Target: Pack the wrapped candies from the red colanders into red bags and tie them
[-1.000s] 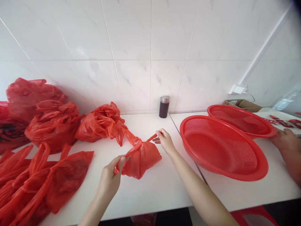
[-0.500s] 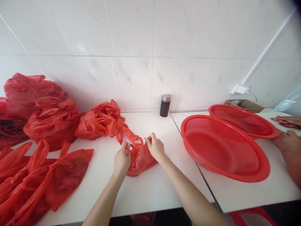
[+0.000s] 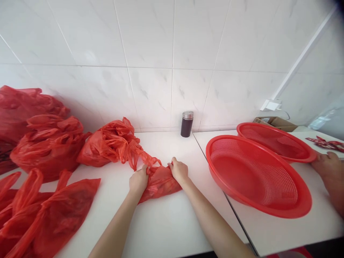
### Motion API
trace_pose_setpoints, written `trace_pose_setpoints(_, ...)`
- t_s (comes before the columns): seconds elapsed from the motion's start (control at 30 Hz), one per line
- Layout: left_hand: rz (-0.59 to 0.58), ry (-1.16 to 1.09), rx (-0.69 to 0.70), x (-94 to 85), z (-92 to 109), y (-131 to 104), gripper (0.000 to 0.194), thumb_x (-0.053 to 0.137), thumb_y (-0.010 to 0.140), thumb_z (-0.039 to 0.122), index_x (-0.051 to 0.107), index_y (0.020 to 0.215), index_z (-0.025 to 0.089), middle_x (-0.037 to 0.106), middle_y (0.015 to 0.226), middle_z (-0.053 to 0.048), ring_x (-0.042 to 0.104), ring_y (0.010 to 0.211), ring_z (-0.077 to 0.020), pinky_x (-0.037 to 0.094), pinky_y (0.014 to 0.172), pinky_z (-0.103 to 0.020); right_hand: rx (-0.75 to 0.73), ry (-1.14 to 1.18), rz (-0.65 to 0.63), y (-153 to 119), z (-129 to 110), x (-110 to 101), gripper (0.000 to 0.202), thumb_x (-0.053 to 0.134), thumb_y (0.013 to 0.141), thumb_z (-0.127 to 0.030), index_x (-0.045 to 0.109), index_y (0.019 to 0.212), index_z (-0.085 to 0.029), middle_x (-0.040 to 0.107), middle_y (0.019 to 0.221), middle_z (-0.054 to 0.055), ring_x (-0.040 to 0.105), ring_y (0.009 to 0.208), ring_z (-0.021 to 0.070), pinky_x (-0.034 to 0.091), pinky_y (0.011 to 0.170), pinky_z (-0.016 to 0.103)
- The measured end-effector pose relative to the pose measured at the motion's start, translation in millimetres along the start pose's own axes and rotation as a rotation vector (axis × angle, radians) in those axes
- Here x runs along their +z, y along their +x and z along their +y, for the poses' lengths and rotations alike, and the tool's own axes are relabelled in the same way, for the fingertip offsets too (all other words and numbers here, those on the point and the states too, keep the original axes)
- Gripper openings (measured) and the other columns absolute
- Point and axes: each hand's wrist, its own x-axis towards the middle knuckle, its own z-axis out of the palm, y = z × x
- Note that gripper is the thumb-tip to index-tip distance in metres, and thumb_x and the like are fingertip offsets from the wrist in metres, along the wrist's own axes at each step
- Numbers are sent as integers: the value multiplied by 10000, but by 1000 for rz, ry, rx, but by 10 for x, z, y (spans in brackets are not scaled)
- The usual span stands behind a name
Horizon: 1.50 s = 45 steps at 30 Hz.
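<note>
A small red plastic bag [image 3: 161, 182] lies on the white table [image 3: 163, 225] in front of me. My left hand [image 3: 139, 180] is closed on its upper left edge, and my right hand [image 3: 178, 170] pinches its upper right edge. The bag is stretched between the two hands; its contents show only as dim shapes. Just behind, a crumpled heap of red bags [image 3: 107, 143] trails a twisted strip of plastic toward the small bag.
More full red bags [image 3: 51, 150] and loose ones [image 3: 64, 211] fill the left side. A dark flask [image 3: 187, 124] stands by the wall. Two red baskets [image 3: 242, 172] are at the right, with an open carton [image 3: 276, 122], red-and-white items [image 3: 325, 144] and another person's hand [image 3: 329, 168].
The small bag's top has been pulled flatter and wider between my hands. The other person's hand over the red-and-white items is gone from there. The view has shifted slightly.
</note>
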Motion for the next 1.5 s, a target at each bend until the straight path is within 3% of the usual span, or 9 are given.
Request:
trace_pose_setpoints(0.2, 44, -32, 12, 18, -32, -80, 288, 305, 901, 264, 563, 1028, 241, 686, 855, -116, 622, 711, -278, 385, 646, -343, 38, 19, 92, -36, 10, 62, 187, 389, 997, -363, 505, 995, -216, 706, 794, 34, 670, 732, 186, 330, 584, 256)
trace_pose_setpoints(0.4, 134, -233, -15, 28, -192, -569, 239, 335, 799, 98, 480, 898, 261, 597, 693, 14, 535, 594, -166, 364, 587, -227, 153, 130, 223, 32, 43, 122, 187, 285, 1016, -266, 451, 1002, -181, 677, 729, 59, 647, 646, 194, 275, 529, 262)
trace_pose_setpoints(0.57, 177, -461, -45, -43, -191, -1034, 188, 327, 914, 323, 454, 788, 263, 454, 595, 49, 421, 520, -146, 347, 528, -214, 171, 309, 306, 53, 95, 125, 185, 263, 1006, -289, 417, 952, -202, 617, 659, 22, 600, 592, 194, 232, 498, 260)
trace_pose_setpoints(0.77, 47, -698, -64, -288, -170, -1119, 349, 398, 904, 531, 573, 839, 236, 485, 627, 35, 437, 539, -145, 377, 520, -244, 111, 613, 392, -94, 221, -47, 258, 275, 989, -456, 362, 865, -247, 501, 540, -61, 527, 474, 171, 318, 490, 249)
trace_pose_setpoints(0.93, 458, -458, 165, -450, 86, -1010, 353, 479, 906, 387, 562, 1231, 277, 565, 1221, -84, 551, 1053, -239, 479, 828, -371, -6, 840, 406, -256, 142, -161, 281, 301, 977, -504, 340, 854, -254, 473, 530, -83, 509, 468, 141, 414, 517, 241)
trace_pose_setpoints(1.0, 337, -397, 294, -392, 303, -917, 325, 509, 892, 307, 592, 1205, 278, 571, 1260, -79, 493, 1173, -262, 400, 979, -439, -49, 931, 424, -290, 99, -177, 268, 341, 969, -499, 353, 866, -251, 487, 551, -79, 518, 485, 135, 435, 529, 242)
trace_pose_setpoints(1.13, 102, -452, 229, -225, 560, -710, 301, 581, 781, 153, 645, 1069, 211, 664, 1107, -107, 560, 1082, -307, 392, 955, -502, -127, 1171, 500, -336, 59, -242, 237, 404, 952, -480, 390, 954, -243, 543, 633, -63, 555, 504, 135, 477, 546, 266)
trace_pose_setpoints(1.33, -71, -796, 148, -452, 397, -753, 150, 464, 843, 195, 589, 925, 199, 695, 923, -60, 658, 845, -204, 506, 754, -331, -85, 964, 334, -436, -75, -357, 627, 526, 878, -488, 295, 1411, -254, 649, 1109, 79, 634, 944, 196, 490, 802, 333)
trace_pose_setpoints(1.5, -225, -1236, 40, -773, 184, -1018, 231, 499, 900, 378, 526, 1026, 187, 694, 999, -85, 679, 872, -194, 525, 755, -300, -144, 894, -79, -498, -226, -206, 385, 435, 897, -572, 598, 917, -224, 657, 823, 23, 585, 735, 186, 462, 645, 281)
